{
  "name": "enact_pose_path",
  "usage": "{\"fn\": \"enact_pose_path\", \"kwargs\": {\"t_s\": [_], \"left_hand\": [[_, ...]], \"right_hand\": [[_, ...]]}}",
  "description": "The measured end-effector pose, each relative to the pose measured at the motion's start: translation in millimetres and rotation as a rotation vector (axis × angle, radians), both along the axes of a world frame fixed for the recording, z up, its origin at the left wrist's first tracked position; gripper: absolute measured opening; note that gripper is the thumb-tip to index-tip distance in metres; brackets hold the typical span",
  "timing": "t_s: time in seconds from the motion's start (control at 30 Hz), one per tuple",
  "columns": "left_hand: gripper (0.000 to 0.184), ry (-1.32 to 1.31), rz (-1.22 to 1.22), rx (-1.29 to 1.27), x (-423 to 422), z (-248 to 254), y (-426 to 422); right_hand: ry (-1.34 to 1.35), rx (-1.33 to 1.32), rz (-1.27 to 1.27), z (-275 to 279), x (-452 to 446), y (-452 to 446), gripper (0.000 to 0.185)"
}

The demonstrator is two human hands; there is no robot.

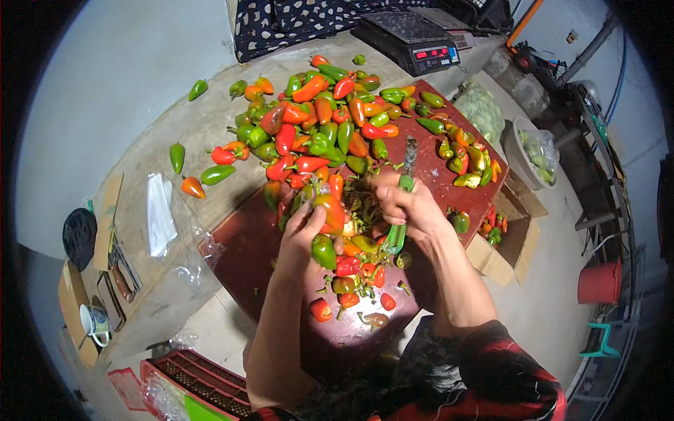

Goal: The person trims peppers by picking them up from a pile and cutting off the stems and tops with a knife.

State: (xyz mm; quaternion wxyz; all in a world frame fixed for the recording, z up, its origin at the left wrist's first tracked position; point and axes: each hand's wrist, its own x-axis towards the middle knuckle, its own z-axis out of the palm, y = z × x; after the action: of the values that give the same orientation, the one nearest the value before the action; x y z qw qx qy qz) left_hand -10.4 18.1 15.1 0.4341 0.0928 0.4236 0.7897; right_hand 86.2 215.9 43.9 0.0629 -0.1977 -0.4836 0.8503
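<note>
My left hand point(300, 228) is closed around an orange-red pepper point(330, 212) over the dark red table point(239, 228). Just below its fingers is a green pepper point(324, 251); I cannot tell whether the hand touches it. My right hand point(407, 205) grips a green-handled knife point(395, 240), its stained blade pointing away from me. Cut pepper pieces point(347, 266) and stem ends lie beneath both hands. Beyond them spreads a large heap of red, orange and green peppers point(319, 144).
A digital scale point(415, 52) stands at the back. On the table's right lies a smaller group of peppers point(477, 163). Beside the table are a cardboard box point(523, 242) holding peppers and a white tub point(521, 151). A red crate point(203, 379) sits at lower left.
</note>
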Motion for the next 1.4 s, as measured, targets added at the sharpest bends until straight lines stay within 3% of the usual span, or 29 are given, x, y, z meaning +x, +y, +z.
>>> {"fn": "enact_pose_path", "kwargs": {"t_s": [0.07,0.13,0.2,0.23,0.3,0.5,0.6,0.67,0.8,0.9,0.93,1.0,1.4], "left_hand": [[0.025,0.096,0.03,-0.07,-1,0,1],[0.02,0.191,0.058,-0.141,0,-1,3],[0.024,0.891,0.236,-0.301,4,-8,8],[0.024,0.889,0.233,-0.303,5,-10,9],[0.032,1.222,0.321,-0.382,6,-11,11],[0.05,1.011,0.263,-0.373,5,-11,8],[0.046,1.087,0.231,-0.286,2,-13,8],[0.035,0.935,-0.013,-0.28,3,-6,5],[0.029,1.042,0.001,-0.368,5,-4,3],[0.028,1.052,0.078,-0.361,3,-7,4],[0.027,1.116,0.098,-0.375,2,-7,4],[0.025,1.18,0.115,-0.389,2,-6,5],[0.02,1.25,0.171,-0.369,4,-2,3]], "right_hand": [[-0.049,0.365,0.044,4,1,-4,0.039],[-0.036,0.384,0.083,6,1,-12,0.041],[0.037,0.522,0.162,-3,-4,-15,0.039],[0.028,0.578,0.165,-10,-4,-18,0.036],[0.075,0.681,0.194,-16,-5,-24,0.035],[0.022,0.721,0.265,-9,-1,-13,0.032],[0.077,0.593,0.294,-8,1,-8,0.034],[0.076,0.58,0.286,-12,0,-7,0.033],[0.047,0.492,0.277,-3,2,-2,0.025],[-0.117,1.285,0.184,2,2,7,0.019],[-0.115,1.287,0.183,-2,2,5,0.019],[-0.187,1.675,0.182,-8,-1,-6,0.02],[-0.102,1.839,0.237,-3,-4,-23,0.017]]}}
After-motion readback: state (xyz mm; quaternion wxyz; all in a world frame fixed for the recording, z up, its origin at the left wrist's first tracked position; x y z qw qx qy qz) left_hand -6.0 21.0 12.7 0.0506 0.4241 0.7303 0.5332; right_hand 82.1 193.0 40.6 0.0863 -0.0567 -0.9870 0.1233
